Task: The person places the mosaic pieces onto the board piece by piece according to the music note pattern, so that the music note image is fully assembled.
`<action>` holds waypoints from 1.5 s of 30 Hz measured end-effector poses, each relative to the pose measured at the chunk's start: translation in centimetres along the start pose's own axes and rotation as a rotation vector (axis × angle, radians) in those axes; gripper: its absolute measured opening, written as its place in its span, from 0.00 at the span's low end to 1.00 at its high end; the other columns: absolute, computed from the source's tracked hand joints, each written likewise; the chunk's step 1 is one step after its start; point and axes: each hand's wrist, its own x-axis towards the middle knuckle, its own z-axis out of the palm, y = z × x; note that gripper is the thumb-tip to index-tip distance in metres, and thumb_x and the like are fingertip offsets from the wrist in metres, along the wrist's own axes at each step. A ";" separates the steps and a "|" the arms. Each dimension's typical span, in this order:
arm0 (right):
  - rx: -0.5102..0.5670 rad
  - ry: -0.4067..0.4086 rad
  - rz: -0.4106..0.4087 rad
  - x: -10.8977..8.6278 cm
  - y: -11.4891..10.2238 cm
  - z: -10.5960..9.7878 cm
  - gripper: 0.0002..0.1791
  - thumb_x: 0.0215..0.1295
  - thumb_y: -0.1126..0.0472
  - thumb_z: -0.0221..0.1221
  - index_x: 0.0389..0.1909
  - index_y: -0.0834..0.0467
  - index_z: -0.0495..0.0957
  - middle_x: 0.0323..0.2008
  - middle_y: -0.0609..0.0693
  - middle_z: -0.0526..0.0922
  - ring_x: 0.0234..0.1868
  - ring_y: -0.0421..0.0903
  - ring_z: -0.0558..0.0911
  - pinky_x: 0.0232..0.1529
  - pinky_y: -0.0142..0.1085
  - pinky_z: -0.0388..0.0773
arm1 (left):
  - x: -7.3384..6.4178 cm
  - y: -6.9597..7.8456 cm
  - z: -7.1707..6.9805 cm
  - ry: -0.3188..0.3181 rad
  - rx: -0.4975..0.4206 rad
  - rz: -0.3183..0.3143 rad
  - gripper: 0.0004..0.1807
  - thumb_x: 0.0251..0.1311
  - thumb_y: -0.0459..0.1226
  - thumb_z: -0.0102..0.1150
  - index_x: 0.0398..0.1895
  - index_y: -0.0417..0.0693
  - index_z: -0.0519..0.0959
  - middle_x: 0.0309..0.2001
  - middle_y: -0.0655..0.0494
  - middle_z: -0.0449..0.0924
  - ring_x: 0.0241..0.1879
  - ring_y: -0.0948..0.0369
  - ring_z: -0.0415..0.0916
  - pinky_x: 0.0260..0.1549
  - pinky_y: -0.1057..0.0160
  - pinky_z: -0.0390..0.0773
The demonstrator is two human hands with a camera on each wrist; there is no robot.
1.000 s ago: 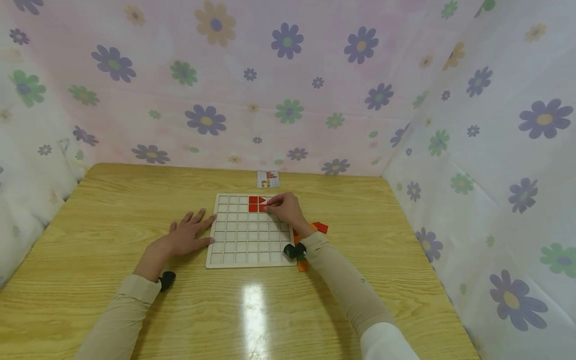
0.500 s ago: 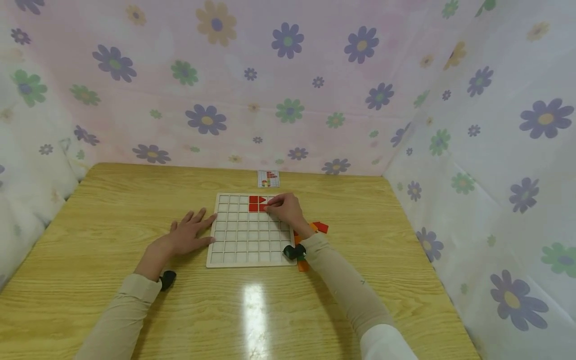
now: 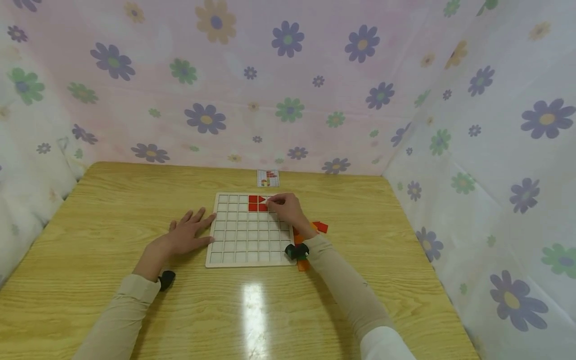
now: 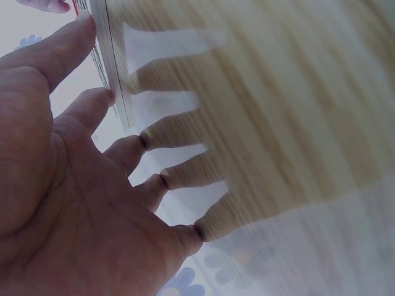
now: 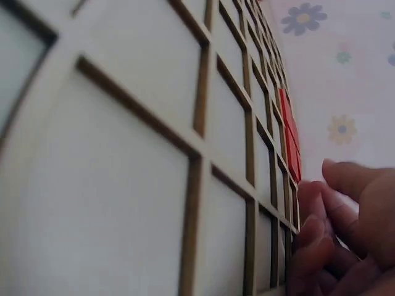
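Observation:
A pale gridded board lies on the table, with several red tiles in its two far rows, one shaped to a point. My right hand reaches over the board's far right part, thumb and index finger pinching the right end of a red tile in the second row. In the right wrist view these fingers are bent close against the board, below the red tiles. At the board's left edge rests my left hand, fingers spread, with thumb and index fingertips touching the rim.
Several red, orange and green pieces lie beside the board's right edge, partly under my right wrist. A small printed card lies behind the board. Flowered cloth walls the table on the back and sides.
My right thumb and index fingertips have drawn slightly closer together at the red tile, and the wrist has shifted a little to the right. My left hand has stayed in place.

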 end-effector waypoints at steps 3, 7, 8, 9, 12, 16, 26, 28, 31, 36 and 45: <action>0.061 -0.056 -0.038 0.1 0.4 -0.9 0.14 0.75 0.59 0.59 0.51 0.64 0.85 0.45 0.59 0.87 0.41 0.50 0.84 0.36 0.34 0.78 | 0.0 0.1 0.0 0.001 0.006 -0.001 0.40 0.73 0.52 0.56 0.80 0.43 0.56 0.79 0.29 0.41 0.76 0.26 0.35 0.61 0.18 0.40; 0.083 -0.114 -0.108 -0.1 1.0 -2.5 0.15 0.76 0.60 0.58 0.54 0.66 0.83 0.47 0.61 0.86 0.42 0.53 0.85 0.38 0.36 0.79 | 0.0 0.1 0.1 0.000 0.016 -0.003 0.40 0.73 0.52 0.55 0.80 0.43 0.56 0.79 0.30 0.42 0.76 0.26 0.36 0.62 0.18 0.41; 0.073 -0.119 -0.122 -0.2 1.1 -3.0 0.15 0.76 0.61 0.57 0.54 0.66 0.83 0.48 0.62 0.86 0.41 0.54 0.85 0.38 0.37 0.80 | 0.0 0.1 0.1 0.001 0.017 -0.003 0.40 0.73 0.52 0.55 0.80 0.43 0.56 0.79 0.30 0.42 0.76 0.26 0.36 0.62 0.18 0.41; 0.061 -0.122 -0.136 -0.4 1.2 -3.4 0.15 0.76 0.61 0.57 0.54 0.67 0.83 0.48 0.62 0.86 0.41 0.54 0.85 0.38 0.38 0.81 | 0.0 0.1 0.1 0.001 0.016 -0.002 0.40 0.73 0.52 0.55 0.80 0.43 0.56 0.79 0.30 0.42 0.76 0.26 0.36 0.62 0.18 0.41; -0.014 -0.116 -0.144 -0.8 1.3 -4.9 0.14 0.76 0.63 0.58 0.53 0.68 0.83 0.48 0.62 0.86 0.38 0.54 0.84 0.37 0.38 0.81 | 0.0 0.1 0.1 0.003 0.012 0.000 0.40 0.73 0.52 0.55 0.80 0.43 0.57 0.79 0.29 0.42 0.76 0.26 0.36 0.62 0.18 0.41; -0.139 -0.115 -0.080 -1.3 1.5 -6.6 0.12 0.74 0.64 0.58 0.52 0.65 0.84 0.45 0.59 0.86 0.38 0.50 0.83 0.40 0.39 0.81 | -0.1 0.2 0.1 0.003 0.004 0.003 0.40 0.73 0.51 0.56 0.80 0.42 0.57 0.79 0.29 0.42 0.75 0.25 0.36 0.61 0.18 0.40; -0.309 -0.286 0.048 -2.9 1.7 -9.6 0.10 0.66 0.67 0.66 0.46 0.66 0.85 0.37 0.56 0.87 0.35 0.46 0.83 0.40 0.38 0.81 | 0.0 -0.1 0.2 0.004 0.012 -0.003 0.40 0.73 0.52 0.56 0.80 0.43 0.57 0.79 0.29 0.42 0.75 0.25 0.36 0.61 0.17 0.40; -0.313 -0.318 0.066 -3.2 1.8 -9.8 0.11 0.65 0.66 0.67 0.46 0.66 0.85 0.36 0.55 0.86 0.35 0.45 0.82 0.41 0.38 0.81 | 0.0 -0.1 0.2 0.004 0.009 -0.002 0.40 0.73 0.52 0.56 0.80 0.43 0.57 0.79 0.29 0.42 0.75 0.25 0.36 0.61 0.17 0.40; -0.304 -0.335 0.084 -3.4 1.9 -9.9 0.12 0.64 0.64 0.69 0.46 0.65 0.85 0.36 0.54 0.86 0.36 0.45 0.82 0.41 0.38 0.81 | 0.0 -0.1 0.3 0.005 0.008 -0.004 0.41 0.73 0.53 0.56 0.80 0.43 0.57 0.79 0.30 0.42 0.75 0.25 0.36 0.61 0.17 0.40; -0.311 -0.317 0.090 -3.5 1.9 -9.9 0.12 0.64 0.63 0.70 0.44 0.65 0.85 0.36 0.54 0.86 0.36 0.46 0.82 0.42 0.39 0.81 | 0.0 -0.1 0.2 0.008 -0.003 -0.004 0.40 0.73 0.52 0.56 0.80 0.43 0.57 0.79 0.30 0.42 0.76 0.26 0.35 0.62 0.18 0.39; -0.357 -0.216 0.087 -3.6 2.1 -9.6 0.06 0.67 0.62 0.67 0.39 0.62 0.87 0.35 0.54 0.87 0.34 0.46 0.82 0.39 0.39 0.80 | -0.1 0.0 0.2 0.010 -0.009 0.000 0.40 0.73 0.51 0.56 0.80 0.43 0.57 0.79 0.29 0.42 0.75 0.25 0.35 0.62 0.18 0.39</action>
